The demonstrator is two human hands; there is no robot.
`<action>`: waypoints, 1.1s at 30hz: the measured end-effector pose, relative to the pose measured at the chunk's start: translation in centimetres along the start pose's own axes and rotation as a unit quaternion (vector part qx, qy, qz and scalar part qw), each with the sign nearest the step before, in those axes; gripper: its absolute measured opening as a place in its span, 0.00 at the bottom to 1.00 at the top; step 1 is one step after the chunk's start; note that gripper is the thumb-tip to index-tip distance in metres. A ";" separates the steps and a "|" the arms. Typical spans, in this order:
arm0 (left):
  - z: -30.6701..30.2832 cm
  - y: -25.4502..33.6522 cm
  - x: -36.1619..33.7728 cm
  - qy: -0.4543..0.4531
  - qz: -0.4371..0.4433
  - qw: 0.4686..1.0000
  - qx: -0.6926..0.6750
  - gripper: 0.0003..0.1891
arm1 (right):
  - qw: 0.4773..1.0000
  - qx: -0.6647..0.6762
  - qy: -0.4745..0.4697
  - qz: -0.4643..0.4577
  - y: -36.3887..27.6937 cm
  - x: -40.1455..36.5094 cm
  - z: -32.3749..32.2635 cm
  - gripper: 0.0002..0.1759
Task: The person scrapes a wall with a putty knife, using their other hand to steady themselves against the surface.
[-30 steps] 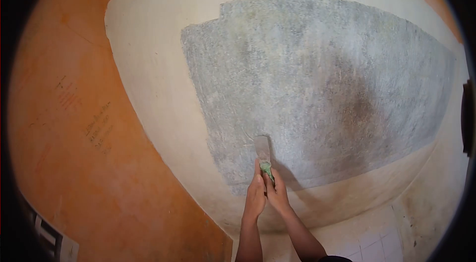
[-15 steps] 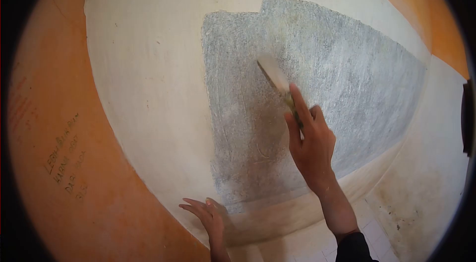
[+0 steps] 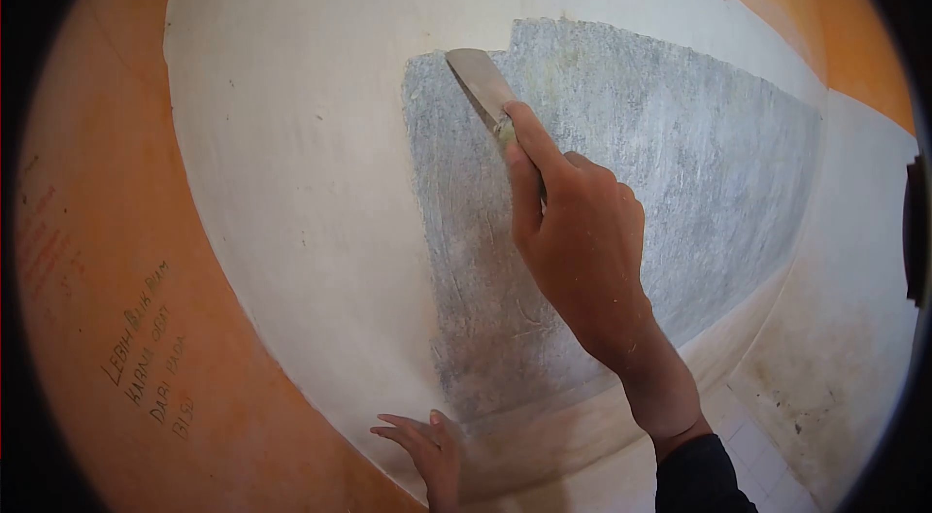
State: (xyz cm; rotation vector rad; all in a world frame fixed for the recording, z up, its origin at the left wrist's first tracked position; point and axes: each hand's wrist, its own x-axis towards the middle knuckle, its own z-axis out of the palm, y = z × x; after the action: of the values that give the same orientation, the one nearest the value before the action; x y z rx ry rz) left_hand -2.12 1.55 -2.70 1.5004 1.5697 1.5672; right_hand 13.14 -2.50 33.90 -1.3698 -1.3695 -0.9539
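Observation:
My right hand (image 3: 581,236) grips the handle of a putty knife (image 3: 478,76), its index finger stretched toward the wide blade. The blade lies at the upper left edge of a rough grey patch (image 3: 680,173) on the wall, where grey meets whitish coating. Most of the handle is hidden in the fist. Low on the whitish wall, my left hand (image 3: 432,450) is open with fingers spread, by the patch's lower left corner. Nothing shows in it.
Whitish wall surface (image 3: 291,164) surrounds the grey patch. Orange paint (image 3: 87,173) with handwritten words borders it on the left. White floor tiles (image 3: 762,460) show below, and a dark object (image 3: 915,231) stands at the right edge.
My right hand has moved up and left with the putty knife, from within the grey patch to its top left edge. The view has shifted slightly; my left hand keeps its spread pose.

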 end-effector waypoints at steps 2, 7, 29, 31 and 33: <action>-0.3 -0.2 -0.1 -0.016 -0.005 1.000 0.001 0.49 | 0.997 0.057 -0.043 0.028 0.0 -0.5 -0.3 0.18; -1.1 0.2 -0.4 -0.031 -0.004 1.000 -0.007 0.48 | 0.996 0.086 0.001 0.016 -0.4 1.9 0.7 0.18; -2.9 1.0 -0.5 -0.060 -0.019 0.996 -0.055 0.44 | 0.986 0.158 -0.021 0.056 -1.2 0.8 -0.3 0.19; -3.0 0.7 -0.4 -0.063 -0.011 0.997 -0.053 0.44 | 0.982 0.174 -0.018 0.066 -1.5 2.3 -0.2 0.19; -3.5 0.2 -0.8 -0.074 -0.007 0.996 -0.040 0.44 | 0.977 0.190 -0.020 0.090 -1.9 3.0 -0.6 0.19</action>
State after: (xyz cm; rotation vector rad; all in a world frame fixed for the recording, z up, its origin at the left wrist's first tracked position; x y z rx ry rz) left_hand -4.92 -0.61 -1.91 1.5218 1.4151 1.4593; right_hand 11.56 -2.44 37.06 -1.1978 -1.3490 -0.5144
